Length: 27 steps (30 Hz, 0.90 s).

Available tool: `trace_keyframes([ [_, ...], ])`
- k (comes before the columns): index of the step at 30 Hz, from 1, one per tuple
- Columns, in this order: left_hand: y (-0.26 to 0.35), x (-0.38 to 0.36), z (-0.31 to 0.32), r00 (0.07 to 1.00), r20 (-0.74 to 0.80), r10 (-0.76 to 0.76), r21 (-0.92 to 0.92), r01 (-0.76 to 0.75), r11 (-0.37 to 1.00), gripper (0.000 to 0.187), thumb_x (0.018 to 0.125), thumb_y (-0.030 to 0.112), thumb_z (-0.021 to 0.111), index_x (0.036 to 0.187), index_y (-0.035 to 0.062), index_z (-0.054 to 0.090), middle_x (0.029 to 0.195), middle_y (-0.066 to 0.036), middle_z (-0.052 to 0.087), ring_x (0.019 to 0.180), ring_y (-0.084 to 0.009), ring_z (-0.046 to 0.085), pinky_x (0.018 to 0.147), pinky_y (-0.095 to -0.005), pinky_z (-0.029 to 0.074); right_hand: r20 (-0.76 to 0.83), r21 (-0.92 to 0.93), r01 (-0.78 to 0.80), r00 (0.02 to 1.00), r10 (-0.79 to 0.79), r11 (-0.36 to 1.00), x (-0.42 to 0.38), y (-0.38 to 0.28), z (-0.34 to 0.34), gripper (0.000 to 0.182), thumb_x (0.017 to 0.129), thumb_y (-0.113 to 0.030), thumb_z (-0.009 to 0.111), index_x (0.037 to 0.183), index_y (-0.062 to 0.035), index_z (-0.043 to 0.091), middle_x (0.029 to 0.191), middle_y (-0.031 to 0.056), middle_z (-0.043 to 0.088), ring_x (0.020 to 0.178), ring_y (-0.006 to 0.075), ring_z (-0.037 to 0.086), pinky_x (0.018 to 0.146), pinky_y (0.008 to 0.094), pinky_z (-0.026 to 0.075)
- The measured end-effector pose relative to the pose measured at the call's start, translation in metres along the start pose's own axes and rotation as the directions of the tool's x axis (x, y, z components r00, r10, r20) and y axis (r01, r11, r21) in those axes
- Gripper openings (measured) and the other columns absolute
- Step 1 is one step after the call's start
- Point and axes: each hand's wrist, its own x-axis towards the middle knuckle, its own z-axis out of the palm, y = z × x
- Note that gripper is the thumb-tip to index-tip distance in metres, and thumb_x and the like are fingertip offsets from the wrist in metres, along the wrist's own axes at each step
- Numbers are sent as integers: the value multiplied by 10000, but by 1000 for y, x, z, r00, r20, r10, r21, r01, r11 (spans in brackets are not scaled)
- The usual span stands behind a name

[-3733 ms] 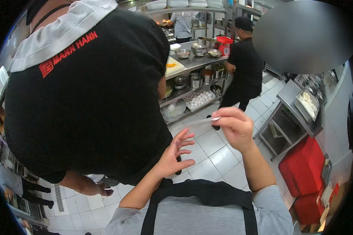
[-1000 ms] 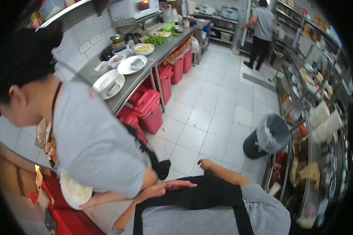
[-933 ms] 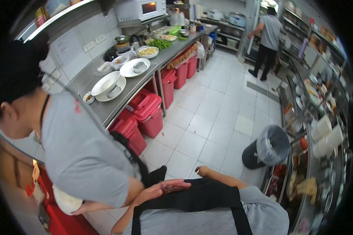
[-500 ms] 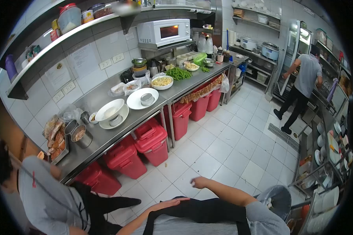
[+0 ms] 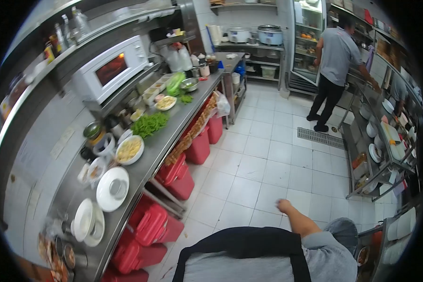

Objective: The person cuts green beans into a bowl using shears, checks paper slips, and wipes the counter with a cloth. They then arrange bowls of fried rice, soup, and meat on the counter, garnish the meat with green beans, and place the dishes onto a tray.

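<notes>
My right hand (image 5: 283, 206) hangs over the white tiled floor (image 5: 239, 192), its arm stretched forward from my body. The fingers look loosely curled, and nothing shows in them. My left hand is out of view. Below me is the black apron (image 5: 249, 239) over my grey shirt. Nearest to my right arm is a grey bin (image 5: 341, 229), partly hidden behind my sleeve.
A steel counter (image 5: 141, 164) along the left holds white plates (image 5: 106, 192), a bowl of pale chopped food (image 5: 129, 149) and green vegetables (image 5: 149, 124). Red bins (image 5: 174, 176) stand underneath. A person (image 5: 336, 56) stands by the open fridge (image 5: 307, 66). Metal racks (image 5: 362, 127) line the right.
My view has turned right and moved forward along the aisle. My left hand and the person at the left have left view. The far person has an arm stretched toward the right-hand rack.
</notes>
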Motion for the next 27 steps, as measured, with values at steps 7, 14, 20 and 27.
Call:
trace_keyframes([
  [7, 297, 108, -112, 831, -161, 532, 288, -476, 831, 534, 787, 393, 630, 1203, 73, 532, 1166, -161, 578, 1086, -283, 549, 938, -363, 411, 572, -484, -18, 750, 332, 875, -110, 169, 26, 204, 786, -209, 582, 933, -116, 689, 1022, 89, 650, 946, 258, 610, 834, 363, 475],
  [14, 562, 14, -132, 399, 210, 892, -965, -62, 255, 645, 909, 490, 417, 1400, 105, 255, 1407, -156, 316, 1270, -291, 360, 1000, -407, 365, 612, -57, -302, 743, 272, 952, 110, 120, -15, 239, 779, -259, 586, 929, -102, 685, 1010, 104, 650, 935, 279, 608, 831, 381, 474],
  [20, 621, 20, -145, 427, 42, 903, -998, -25, 59, 699, 908, 524, 366, 1428, 103, 162, 1449, -170, 224, 1334, -314, 242, 1084, -428, 235, 460, 68, -292, 858, 230, 954, 411, 120, -113, 277, 774, -302, 590, 926, -90, 681, 1000, 117, 650, 925, 298, 607, 829, 395, 474],
  [27, 587, 192, -166, 705, -17, 709, -686, -524, 505, 549, 932, 369, 449, 1362, 55, 318, 1296, -171, 438, 1214, -240, 419, 1015, -372, 330, -47, 766, 152, 982, -182, 625, 666, -123, -339, 134, 831, -96, 553, 910, -14, 622, 721, 78, 609, 633, 169, 602, 572, 308, 504],
])
